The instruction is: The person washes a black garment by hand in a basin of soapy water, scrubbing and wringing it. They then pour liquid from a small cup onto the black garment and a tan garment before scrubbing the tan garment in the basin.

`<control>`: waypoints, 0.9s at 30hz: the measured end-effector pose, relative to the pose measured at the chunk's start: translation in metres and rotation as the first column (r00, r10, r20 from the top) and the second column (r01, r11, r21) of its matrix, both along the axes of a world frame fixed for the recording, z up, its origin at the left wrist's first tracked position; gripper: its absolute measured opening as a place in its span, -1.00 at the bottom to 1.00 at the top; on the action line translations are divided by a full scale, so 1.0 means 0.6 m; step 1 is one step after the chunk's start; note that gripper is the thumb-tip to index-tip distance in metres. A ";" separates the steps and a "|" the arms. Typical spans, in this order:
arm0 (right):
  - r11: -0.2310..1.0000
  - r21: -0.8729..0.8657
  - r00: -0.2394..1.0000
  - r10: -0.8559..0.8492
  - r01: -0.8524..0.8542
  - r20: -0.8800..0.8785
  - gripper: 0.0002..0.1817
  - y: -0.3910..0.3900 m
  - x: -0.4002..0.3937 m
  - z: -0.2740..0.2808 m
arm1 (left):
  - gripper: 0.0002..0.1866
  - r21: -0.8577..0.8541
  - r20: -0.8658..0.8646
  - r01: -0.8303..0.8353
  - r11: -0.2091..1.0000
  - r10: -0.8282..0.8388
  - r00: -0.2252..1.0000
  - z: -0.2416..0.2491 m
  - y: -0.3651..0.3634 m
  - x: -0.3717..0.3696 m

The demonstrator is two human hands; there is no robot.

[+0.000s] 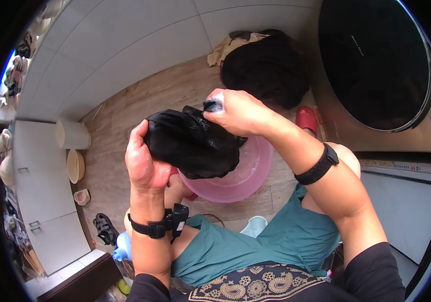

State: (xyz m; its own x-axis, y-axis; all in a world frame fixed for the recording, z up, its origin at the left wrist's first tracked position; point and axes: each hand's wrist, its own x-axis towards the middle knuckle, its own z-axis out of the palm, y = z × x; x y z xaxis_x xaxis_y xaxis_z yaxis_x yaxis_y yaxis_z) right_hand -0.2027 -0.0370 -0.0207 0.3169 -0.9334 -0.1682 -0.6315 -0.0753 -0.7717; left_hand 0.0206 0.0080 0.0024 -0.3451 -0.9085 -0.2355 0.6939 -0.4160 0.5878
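A wet, shiny piece of black cloth [193, 146] is held up over a pink basin [255, 173]; its exact kind does not show. My left hand [142, 161] grips it at the left edge, thumb in front and the other fingers hidden behind. My right hand [233, 110] is closed at the cloth's upper right. Between its thumb and fingers sits a dark, foamy bit, apparently a fold of the same cloth. White suds cling to these fingers. Soapy water lies in the basin, which the cloth partly covers.
Dark clothes [266, 65] are piled on the floor by the wall. On the right stands a washing machine [376, 65] with a round black lid. A cream bucket [72, 134], black sandals [106, 229], a blue bottle [123, 246] and a pale cup [255, 226] are around me.
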 end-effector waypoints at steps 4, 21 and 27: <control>0.998 -0.002 0.971 0.058 -0.060 -0.233 -0.60 0.010 0.000 -0.007 | -0.51 0.009 -0.030 -0.022 1.000 0.023 0.999 -0.007 -0.003 0.006; 0.944 0.206 0.945 0.292 -0.259 -0.148 -0.49 0.091 0.079 -0.077 | -0.67 0.090 -0.075 -0.095 0.991 0.102 0.992 -0.021 0.009 -0.012; 0.893 0.386 0.915 0.066 -0.233 0.398 -0.54 0.051 0.053 -0.064 | -0.66 -0.277 0.706 -0.039 0.960 0.230 0.670 -0.002 -0.002 0.024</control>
